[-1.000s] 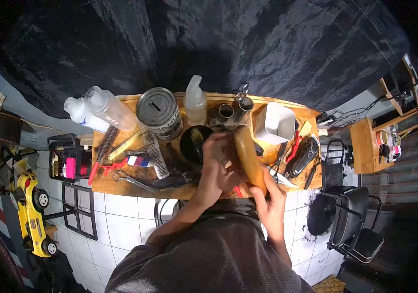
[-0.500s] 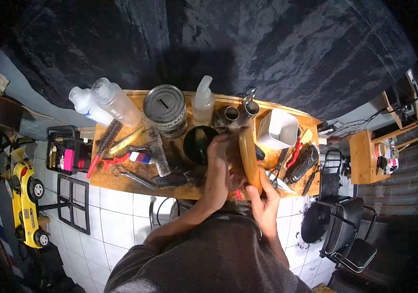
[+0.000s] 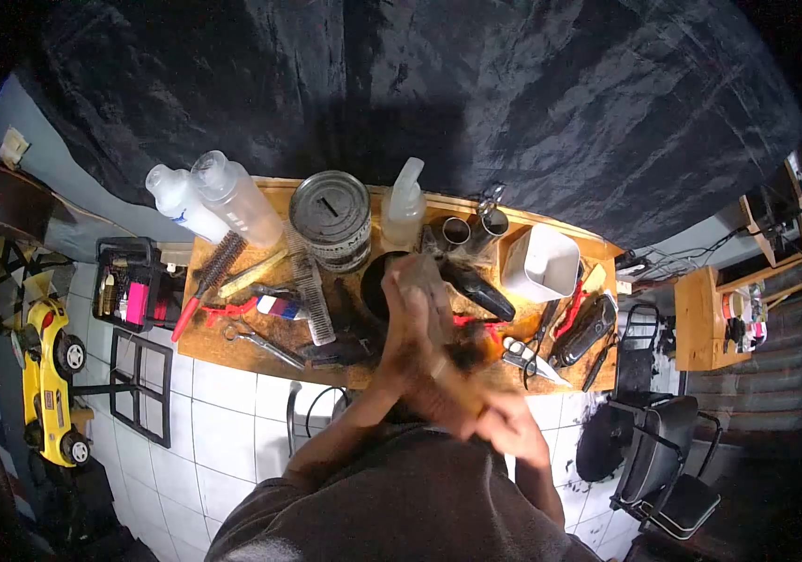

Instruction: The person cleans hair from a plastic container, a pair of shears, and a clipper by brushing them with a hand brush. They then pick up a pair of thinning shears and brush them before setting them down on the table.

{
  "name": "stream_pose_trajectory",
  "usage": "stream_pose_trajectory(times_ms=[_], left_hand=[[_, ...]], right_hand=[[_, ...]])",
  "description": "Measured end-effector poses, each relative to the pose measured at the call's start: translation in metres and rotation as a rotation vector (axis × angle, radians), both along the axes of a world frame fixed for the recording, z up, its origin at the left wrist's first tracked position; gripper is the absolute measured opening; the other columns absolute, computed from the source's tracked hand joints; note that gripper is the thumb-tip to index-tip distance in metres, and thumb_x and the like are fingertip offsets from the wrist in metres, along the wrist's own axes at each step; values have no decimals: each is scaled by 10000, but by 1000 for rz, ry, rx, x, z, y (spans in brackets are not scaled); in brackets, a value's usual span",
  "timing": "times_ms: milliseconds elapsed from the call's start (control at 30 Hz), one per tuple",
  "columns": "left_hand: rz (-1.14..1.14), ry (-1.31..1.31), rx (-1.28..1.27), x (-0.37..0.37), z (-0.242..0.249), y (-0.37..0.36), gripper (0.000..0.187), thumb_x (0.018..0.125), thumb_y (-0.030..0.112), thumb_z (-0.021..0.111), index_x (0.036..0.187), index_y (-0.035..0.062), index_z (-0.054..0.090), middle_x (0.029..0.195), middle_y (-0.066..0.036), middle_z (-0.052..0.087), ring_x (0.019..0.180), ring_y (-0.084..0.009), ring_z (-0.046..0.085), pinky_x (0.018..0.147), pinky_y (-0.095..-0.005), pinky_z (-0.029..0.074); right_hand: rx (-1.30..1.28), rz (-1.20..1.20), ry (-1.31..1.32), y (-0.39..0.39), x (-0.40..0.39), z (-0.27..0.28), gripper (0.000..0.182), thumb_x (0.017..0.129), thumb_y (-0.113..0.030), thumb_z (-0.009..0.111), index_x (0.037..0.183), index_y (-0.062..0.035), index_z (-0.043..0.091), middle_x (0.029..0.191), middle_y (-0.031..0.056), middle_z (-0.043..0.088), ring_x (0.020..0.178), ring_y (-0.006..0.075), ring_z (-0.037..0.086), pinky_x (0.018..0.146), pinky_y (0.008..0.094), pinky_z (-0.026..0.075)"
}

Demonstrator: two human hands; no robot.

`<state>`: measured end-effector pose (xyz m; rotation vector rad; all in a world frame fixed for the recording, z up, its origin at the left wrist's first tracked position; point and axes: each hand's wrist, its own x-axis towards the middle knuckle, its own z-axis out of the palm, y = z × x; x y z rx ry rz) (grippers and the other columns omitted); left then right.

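Observation:
A wooden-handled brush slants across the front edge of the table, smeared by motion. My right hand is closed around its lower end. At the pale, blurred upper part, apparently the bristles, my left hand lies against the brush; its fingers are too smeared to show whether they grip. Just beyond the left hand stands a dark round bowl, partly hidden by it. Right of the hands lie a black hair clipper and scissors with a wide silver blade.
Bottles, a large tin, a pump bottle and a white container line the table's back. Combs, a round brush, thinner scissors and another clipper lie around. A black chair stands right.
The brush has swung from nearly upright to a slant, its lower end now nearer my body. My right hand has moved down with it, and the black clipper behind has come into view.

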<state>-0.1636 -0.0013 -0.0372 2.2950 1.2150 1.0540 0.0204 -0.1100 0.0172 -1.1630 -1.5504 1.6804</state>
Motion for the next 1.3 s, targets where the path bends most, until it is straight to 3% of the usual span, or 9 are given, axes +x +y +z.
stream_pose_trajectory(times_ms=[200, 267, 333, 500, 700, 800, 867, 1100, 1300], left_hand=[[-131, -1124, -556, 8, 18, -3, 604, 968, 429, 380, 1371, 34, 166, 1245, -120, 338, 1158, -192, 392, 995, -330, 313], [-298, -1244, -627, 3, 31, -9, 600, 958, 419, 407, 1375, 57, 173, 1276, -108, 342, 1175, -188, 390, 994, -332, 324], [-229, -1447, -862, 1, 35, -15, 740, 851, 524, 551, 1419, 169, 237, 1379, -77, 315, 1301, -279, 305, 1069, -453, 287], [-261, -1249, -509, 13, 32, -13, 690, 909, 583, 406, 1350, 84, 226, 1330, -115, 336, 1183, -213, 397, 987, -382, 322], [-236, -1046, -157, 5, 20, -1, 548, 947, 516, 344, 1246, 57, 311, 1253, -169, 360, 1126, -243, 415, 989, -391, 308], [-256, -1156, -178, 14, 26, -14, 541, 947, 513, 350, 1243, 61, 312, 1262, -176, 349, 1143, -243, 411, 998, -397, 305], [-191, -1083, -142, 13, 33, -14, 552, 947, 520, 350, 1250, 61, 307, 1257, -176, 378, 1174, -253, 406, 1021, -387, 287], [-316, -1336, -784, -1, 46, -3, 513, 949, 438, 402, 1278, 51, 328, 1249, -133, 447, 1188, -224, 454, 1028, -384, 340], [-466, -1468, -622, -5, 57, 9, 522, 936, 409, 439, 1273, 23, 339, 1252, -146, 447, 1169, -241, 469, 1013, -384, 357]], right_hand=[[206, -74, -96, -15, -12, -18, 476, 921, -130, 533, 1345, 36, 392, 1291, 194, 521, 1065, 267, 593, 935, 328, 438], [-81, -394, 271, -13, -14, -12, 320, 967, -152, 442, 1215, 48, 470, 978, 132, 561, 813, 170, 608, 721, 283, 489], [-12, -588, -12, 12, -30, 15, 259, 972, -145, 429, 1134, 44, 501, 820, 85, 496, 664, 104, 524, 587, 283, 448], [355, -514, -495, 24, -38, 16, 289, 923, -176, 524, 1062, 75, 560, 791, 152, 555, 718, 235, 577, 666, 306, 456], [548, -517, -286, 17, -37, 8, 421, 927, -115, 498, 1330, -7, 445, 849, 139, 622, 758, 212, 587, 715, 328, 464], [218, -595, -246, 26, -52, 31, 473, 914, -82, 509, 1361, 17, 395, 865, 157, 634, 721, 197, 593, 697, 300, 477], [583, -427, -365, 26, -57, 22, 507, 881, -75, 560, 1360, -6, 411, 854, 187, 621, 698, 217, 585, 696, 306, 476], [600, -418, -443, 24, -28, 24, 481, 812, -87, 658, 1273, -27, 534, 837, 138, 599, 660, 215, 530, 628, 289, 459], [575, -306, -445, 23, -10, 29, 475, 800, -72, 675, 1260, -50, 555, 811, 147, 607, 643, 232, 558, 668, 317, 478]])
